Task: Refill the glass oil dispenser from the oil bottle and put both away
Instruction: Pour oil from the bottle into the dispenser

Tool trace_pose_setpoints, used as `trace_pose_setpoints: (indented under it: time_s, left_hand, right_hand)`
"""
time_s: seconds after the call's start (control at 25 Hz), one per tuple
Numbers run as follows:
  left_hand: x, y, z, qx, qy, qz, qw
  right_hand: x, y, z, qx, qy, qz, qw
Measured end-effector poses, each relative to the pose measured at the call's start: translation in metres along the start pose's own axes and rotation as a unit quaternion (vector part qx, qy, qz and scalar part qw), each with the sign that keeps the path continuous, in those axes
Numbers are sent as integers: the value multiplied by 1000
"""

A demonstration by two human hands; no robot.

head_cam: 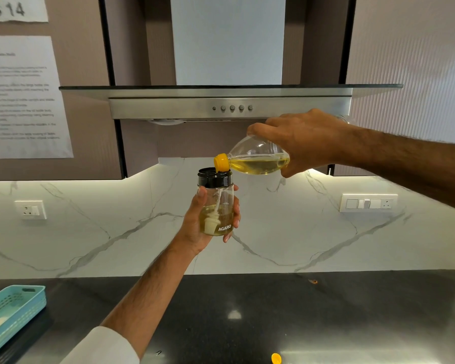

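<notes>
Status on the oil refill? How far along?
Done: yellow cap is off, lying on the counter. In hand: right hand tips the oil bottle over the dispenser gripped by the left hand; dispenser looks under half full. Left: finish pouring, recap, put both away.

Counted: two hands (304,137), one oil bottle (258,158), one glass dispenser (217,206), one loose yellow cap (276,359), one blue basket (13,308), two wall sockets (30,210), two posted sheets (24,95).
</notes>
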State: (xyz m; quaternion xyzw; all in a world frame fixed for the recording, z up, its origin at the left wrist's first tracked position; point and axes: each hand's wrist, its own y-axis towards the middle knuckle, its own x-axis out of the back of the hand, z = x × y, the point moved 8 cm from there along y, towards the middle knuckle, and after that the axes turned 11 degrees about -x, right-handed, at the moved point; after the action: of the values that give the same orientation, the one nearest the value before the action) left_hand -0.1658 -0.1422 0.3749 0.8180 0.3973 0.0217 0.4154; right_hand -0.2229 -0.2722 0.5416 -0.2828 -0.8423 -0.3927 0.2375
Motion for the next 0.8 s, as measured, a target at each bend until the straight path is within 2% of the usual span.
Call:
trace_pose_setpoints:
  time_s: [0.8]
  left_hand:
    - [-3, 0, -3, -1, 3, 2, 1000]
  right_hand:
    - [1, 1, -1, 1, -4, -1, 1000]
